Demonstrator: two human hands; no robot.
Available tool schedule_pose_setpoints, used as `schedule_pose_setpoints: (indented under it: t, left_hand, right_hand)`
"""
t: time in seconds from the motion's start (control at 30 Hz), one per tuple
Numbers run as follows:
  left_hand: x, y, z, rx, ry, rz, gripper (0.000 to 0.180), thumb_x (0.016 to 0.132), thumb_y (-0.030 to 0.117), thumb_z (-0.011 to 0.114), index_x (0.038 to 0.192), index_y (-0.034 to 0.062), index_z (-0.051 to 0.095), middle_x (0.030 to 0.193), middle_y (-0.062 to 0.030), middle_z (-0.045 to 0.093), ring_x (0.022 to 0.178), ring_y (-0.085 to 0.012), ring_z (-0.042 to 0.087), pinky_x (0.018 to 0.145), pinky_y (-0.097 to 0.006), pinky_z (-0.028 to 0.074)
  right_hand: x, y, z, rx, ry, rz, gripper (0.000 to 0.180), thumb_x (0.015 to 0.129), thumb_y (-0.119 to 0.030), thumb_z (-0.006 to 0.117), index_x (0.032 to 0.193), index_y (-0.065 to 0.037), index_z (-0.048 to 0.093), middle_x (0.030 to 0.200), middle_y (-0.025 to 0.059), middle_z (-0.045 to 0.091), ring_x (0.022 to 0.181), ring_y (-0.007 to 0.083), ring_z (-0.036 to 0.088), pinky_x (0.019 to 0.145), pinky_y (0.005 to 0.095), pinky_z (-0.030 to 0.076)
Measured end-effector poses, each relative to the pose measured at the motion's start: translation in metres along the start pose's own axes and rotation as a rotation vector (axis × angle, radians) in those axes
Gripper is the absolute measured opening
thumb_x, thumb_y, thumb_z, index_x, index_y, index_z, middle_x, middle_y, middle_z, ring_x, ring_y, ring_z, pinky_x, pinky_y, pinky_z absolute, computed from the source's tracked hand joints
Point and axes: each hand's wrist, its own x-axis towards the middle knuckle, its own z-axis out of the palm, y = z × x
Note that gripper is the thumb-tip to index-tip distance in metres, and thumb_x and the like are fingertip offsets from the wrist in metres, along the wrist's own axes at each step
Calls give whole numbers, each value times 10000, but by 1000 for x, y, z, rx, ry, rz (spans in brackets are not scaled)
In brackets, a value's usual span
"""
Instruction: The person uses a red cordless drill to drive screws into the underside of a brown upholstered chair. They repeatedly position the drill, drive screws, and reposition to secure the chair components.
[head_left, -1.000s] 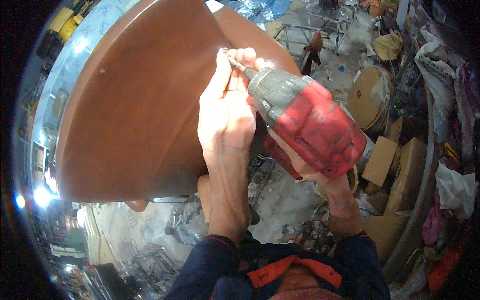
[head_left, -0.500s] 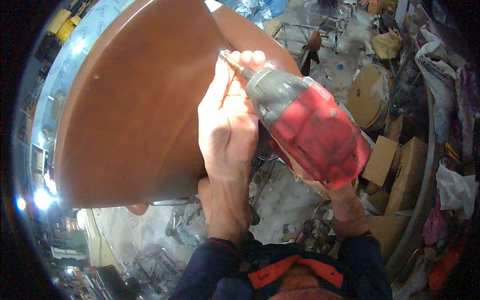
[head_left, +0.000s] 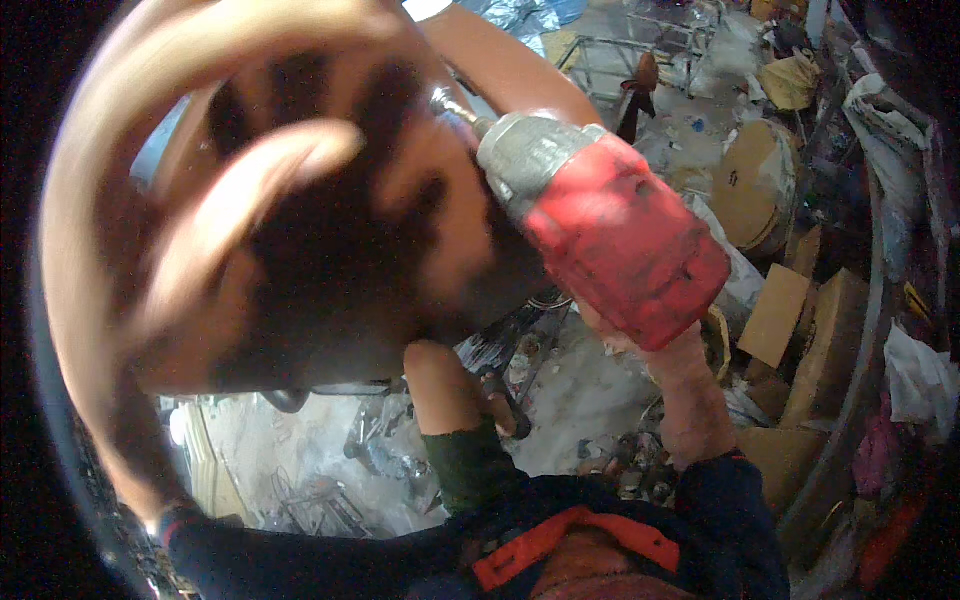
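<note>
My left hand [head_left: 105,240] is raised close in the upper left, blurred, with thumb and fingers spread apart and nothing seen between them. Behind it is a large, smooth brown curved panel [head_left: 445,240], with a dark hand-shaped shadow over much of it. My right hand [head_left: 625,338] grips a red and grey power driver [head_left: 625,225], whose body hides most of the fingers. The driver's bit [head_left: 462,108] points up and left, its tip at a small shiny metal piece [head_left: 440,97] by the panel's right edge. Whether that piece is a screw head is unclear.
Another brown curved part [head_left: 525,65] stands beyond the driver. To the right are a round tan board [head_left: 755,185], cardboard pieces [head_left: 775,315] and white sacking [head_left: 920,375]. A metal frame [head_left: 640,55] stands at the back. Below the panel show my bare knee [head_left: 440,385] and a littered floor.
My left hand has left the bit tip and swung up and left, close to the view. The driver stays at nearly the same spot in my right hand.
</note>
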Motion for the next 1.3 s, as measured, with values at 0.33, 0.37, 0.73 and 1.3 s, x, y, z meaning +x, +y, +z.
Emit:
schedule_pose_setpoints:
  t: [0.33, 0.37, 0.73, 1.3]
  left_hand:
    - [125, -36, 23, -285, -675, 272, 278, 877, 144, 638, 1118, 12, 678, 941, -214, 699, 876, -364, 658, 786, -436, 519]
    - [128, -37, 16, -261, -743, 255, 294, 879, 142, 636, 1144, 23, 680, 947, -214, 699, 878, -360, 660, 791, -432, 519]
    - [138, -33, 13, -260, -916, 204, 328, 880, 121, 624, 1195, 50, 679, 945, -216, 697, 868, -341, 663, 792, -425, 517]
    - [142, -37, 17, -296, -975, 270, 403, 879, 105, 617, 1280, 94, 660, 937, -219, 695, 848, -328, 659, 799, -421, 510]
  right_hand:
    - [6, 6, 0, 126, -46, -89, 950, 558, -162, 968, 1281, -104, 355, 1230, 95, 569, 1076, 221, 610, 914, 375, 516]
    - [3, 8, 2, 116, -25, -57, 950, 558, -164, 968, 1280, -104, 355, 1230, 95, 569, 1078, 221, 609, 916, 376, 515]
    - [-4, 13, 15, 258, 108, 124, 952, 554, -188, 979, 1272, -104, 359, 1234, 92, 564, 1092, 223, 600, 943, 380, 507]
    - [19, 9, -2, -95, 72, -244, 400, 644, -202, 890, 934, -99, 635, 887, 27, 697, 815, 173, 661, 719, 332, 529]
